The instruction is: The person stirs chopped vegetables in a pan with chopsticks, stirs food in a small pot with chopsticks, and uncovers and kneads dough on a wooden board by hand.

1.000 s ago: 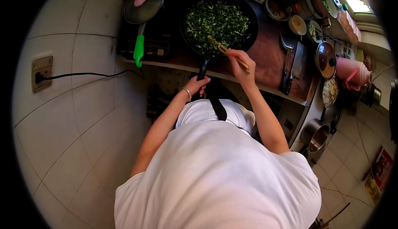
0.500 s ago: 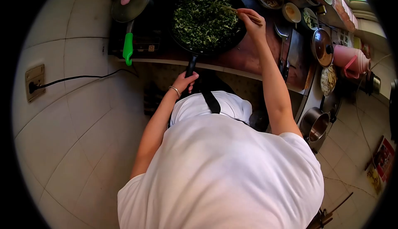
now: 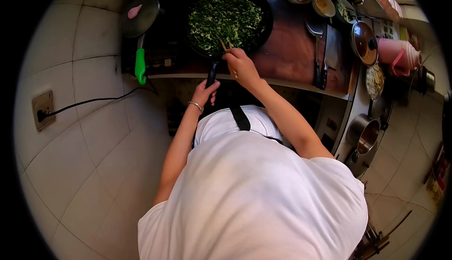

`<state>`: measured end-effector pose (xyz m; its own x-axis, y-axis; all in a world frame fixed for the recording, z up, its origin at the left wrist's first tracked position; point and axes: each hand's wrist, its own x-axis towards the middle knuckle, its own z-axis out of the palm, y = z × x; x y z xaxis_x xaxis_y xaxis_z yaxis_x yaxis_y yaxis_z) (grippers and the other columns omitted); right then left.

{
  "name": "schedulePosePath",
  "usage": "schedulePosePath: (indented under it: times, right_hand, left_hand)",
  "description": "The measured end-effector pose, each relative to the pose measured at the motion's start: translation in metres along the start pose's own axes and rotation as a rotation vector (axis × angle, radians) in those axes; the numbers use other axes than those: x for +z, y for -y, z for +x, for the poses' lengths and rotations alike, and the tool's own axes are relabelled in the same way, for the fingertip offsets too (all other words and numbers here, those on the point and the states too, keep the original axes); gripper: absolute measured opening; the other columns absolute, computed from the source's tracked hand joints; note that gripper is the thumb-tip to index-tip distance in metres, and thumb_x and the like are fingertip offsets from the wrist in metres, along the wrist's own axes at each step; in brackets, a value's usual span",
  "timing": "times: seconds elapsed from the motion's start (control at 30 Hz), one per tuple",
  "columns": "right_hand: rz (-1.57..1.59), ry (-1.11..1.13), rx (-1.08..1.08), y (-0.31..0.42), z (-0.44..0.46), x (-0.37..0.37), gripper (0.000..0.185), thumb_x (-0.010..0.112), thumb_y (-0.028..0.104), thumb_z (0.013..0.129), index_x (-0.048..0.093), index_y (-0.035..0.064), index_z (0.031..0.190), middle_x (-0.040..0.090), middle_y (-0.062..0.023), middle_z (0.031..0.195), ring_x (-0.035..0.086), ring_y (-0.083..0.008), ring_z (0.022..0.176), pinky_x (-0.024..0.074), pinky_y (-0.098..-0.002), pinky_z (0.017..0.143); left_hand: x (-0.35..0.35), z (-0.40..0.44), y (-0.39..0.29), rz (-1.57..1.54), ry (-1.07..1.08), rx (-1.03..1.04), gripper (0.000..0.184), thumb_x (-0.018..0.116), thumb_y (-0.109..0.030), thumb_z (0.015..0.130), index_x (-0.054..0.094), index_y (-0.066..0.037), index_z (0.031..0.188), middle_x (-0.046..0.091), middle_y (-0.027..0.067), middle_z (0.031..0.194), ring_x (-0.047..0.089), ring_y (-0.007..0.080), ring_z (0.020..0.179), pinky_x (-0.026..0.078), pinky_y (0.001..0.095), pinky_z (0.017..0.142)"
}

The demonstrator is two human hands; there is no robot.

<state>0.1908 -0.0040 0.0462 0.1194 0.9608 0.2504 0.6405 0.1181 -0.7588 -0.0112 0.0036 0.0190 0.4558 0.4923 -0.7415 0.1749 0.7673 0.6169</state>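
Note:
My left hand (image 3: 205, 93) is closed around the black handle of a frying pan (image 3: 267, 22) at the counter's front edge. Chopped green leaves mixed with pale bits (image 3: 226, 20) fill the pan. In my right hand (image 3: 242, 67) is a pair of wooden chopsticks (image 3: 225, 46), gripped with the fingers closed. Their tips reach into the near side of the greens, just above where the handle joins the pan. The lower part of the chopsticks is partly hidden by my fingers.
Left of the pan lie a lid (image 3: 140, 15) and a green-handled tool (image 3: 140, 66). On the right are a ladle (image 3: 315, 48), a cleaver (image 3: 331, 48), several bowls (image 3: 324, 6), a glass lid (image 3: 364, 43), a pink thermos (image 3: 398, 57) and a steel pot (image 3: 363, 133). A cord (image 3: 89, 101) runs to the wall socket.
My right hand has moved with the chopsticks from the pan's right side to its near side, left and toward me. My left hand stays on the handle. The view has shifted slightly.

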Motion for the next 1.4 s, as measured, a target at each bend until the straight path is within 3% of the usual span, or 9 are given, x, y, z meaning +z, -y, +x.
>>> schedulePosePath:
  times: [0.1, 0.3, 0.7, 0.87, 0.97, 1.07, 1.27, 1.33, 1.4]
  right_hand:
    - [-0.229, -0.108, -0.217, -0.007, 0.003, -0.004, 0.026, 0.060, -0.002, 0.072, 0.061, 0.0042, 0.097, 0.059, -0.0158, 0.101, 0.056, -0.0333, 0.098, 0.0486, -0.0389, 0.081]
    - [-0.240, -0.213, 0.535, -0.097, -0.059, -0.056, 0.023, 0.067, 0.008, 0.077, 0.060, 0.0055, 0.099, 0.060, -0.0145, 0.091, 0.060, -0.0320, 0.085, 0.0492, -0.0405, 0.073]
    - [-0.356, -0.016, 0.523, -0.139, -0.050, -0.030, 0.020, 0.070, 0.022, 0.079, 0.058, 0.0082, 0.088, 0.062, -0.0130, 0.089, 0.059, -0.0353, 0.085, 0.0474, -0.0448, 0.069]
    - [-0.223, -0.154, 0.497, -0.124, -0.024, -0.045, 0.018, 0.069, 0.018, 0.079, 0.060, 0.0079, 0.090, 0.065, -0.0134, 0.085, 0.064, -0.0316, 0.079, 0.0501, -0.0396, 0.067]
    - [-0.045, -0.295, 0.476, -0.066, 0.026, -0.064, 0.014, 0.068, 0.013, 0.080, 0.062, 0.0054, 0.089, 0.067, -0.0120, 0.079, 0.067, -0.0241, 0.073, 0.0520, -0.0321, 0.066]
    - [0.255, -0.245, 0.306, -0.066, 0.055, -0.056, 0.014, 0.067, 0.010, 0.080, 0.062, 0.0042, 0.091, 0.068, -0.0097, 0.082, 0.068, -0.0190, 0.076, 0.0523, -0.0307, 0.068]
    - [0.235, -0.333, 0.547, -0.148, 0.004, -0.094, 0.017, 0.066, 0.007, 0.079, 0.064, 0.0056, 0.096, 0.069, -0.0104, 0.090, 0.068, -0.0200, 0.083, 0.0528, -0.0311, 0.073]
    - [-0.193, -0.189, 0.620, -0.174, -0.022, -0.094, 0.018, 0.070, 0.014, 0.078, 0.065, 0.0063, 0.093, 0.069, -0.0124, 0.088, 0.067, -0.0253, 0.083, 0.0522, -0.0357, 0.074]
    - [-0.231, -0.137, 0.621, -0.178, -0.028, -0.084, 0.019, 0.071, 0.017, 0.077, 0.065, 0.0070, 0.092, 0.068, -0.0130, 0.088, 0.066, -0.0282, 0.083, 0.0515, -0.0379, 0.074]
  left_hand:
    - [0.002, 0.008, -0.002, -0.006, -0.009, 0.012, 0.020, 0.067, -0.024, 0.087, 0.057, -0.009, 0.095, 0.048, -0.0012, 0.059, 0.045, 0.0086, 0.042, 0.039, 0.0254, 0.038]
    - [0.000, 0.016, -0.008, 0.017, -0.005, -0.004, 0.022, 0.065, -0.027, 0.088, 0.055, -0.011, 0.099, 0.048, -0.0016, 0.061, 0.047, 0.0085, 0.044, 0.040, 0.0244, 0.040]
    - [-0.025, 0.017, 0.005, -0.079, -0.225, 0.090, 0.035, 0.054, -0.039, 0.094, 0.060, -0.008, 0.108, 0.057, -0.0005, 0.073, 0.055, 0.0071, 0.058, 0.048, 0.0217, 0.055]
    - [-0.064, 0.029, 0.014, 0.088, -0.317, 0.167, 0.033, 0.055, -0.037, 0.094, 0.062, -0.007, 0.104, 0.058, -0.0010, 0.079, 0.055, 0.0062, 0.064, 0.048, 0.0211, 0.060]
    - [-0.077, 0.042, 0.018, 0.442, -0.393, 0.327, 0.030, 0.059, -0.033, 0.091, 0.062, -0.006, 0.103, 0.061, 0.0027, 0.084, 0.060, 0.0143, 0.069, 0.050, 0.0278, 0.064]
    - [-0.068, 0.055, -0.001, 1.119, -0.496, 0.500, 0.036, 0.061, -0.025, 0.085, 0.058, -0.004, 0.114, 0.057, 0.0170, 0.118, 0.055, 0.0347, 0.105, 0.046, 0.0438, 0.088]
    - [-0.052, 0.063, -0.002, 1.650, -0.435, 0.291, 0.057, 0.059, -0.019, 0.085, 0.040, 0.000, 0.134, 0.036, 0.0194, 0.143, 0.041, 0.0366, 0.125, 0.041, 0.0430, 0.100]
    - [-0.053, 0.065, -0.001, 1.670, -0.416, 0.267, 0.057, 0.059, -0.018, 0.084, 0.040, 0.000, 0.135, 0.034, 0.0201, 0.143, 0.041, 0.0359, 0.125, 0.041, 0.0430, 0.100]
    - [-0.052, 0.068, -0.006, 1.693, -0.404, 0.247, 0.058, 0.059, -0.017, 0.084, 0.039, 0.000, 0.135, 0.033, 0.0209, 0.144, 0.041, 0.0353, 0.126, 0.041, 0.0430, 0.101]
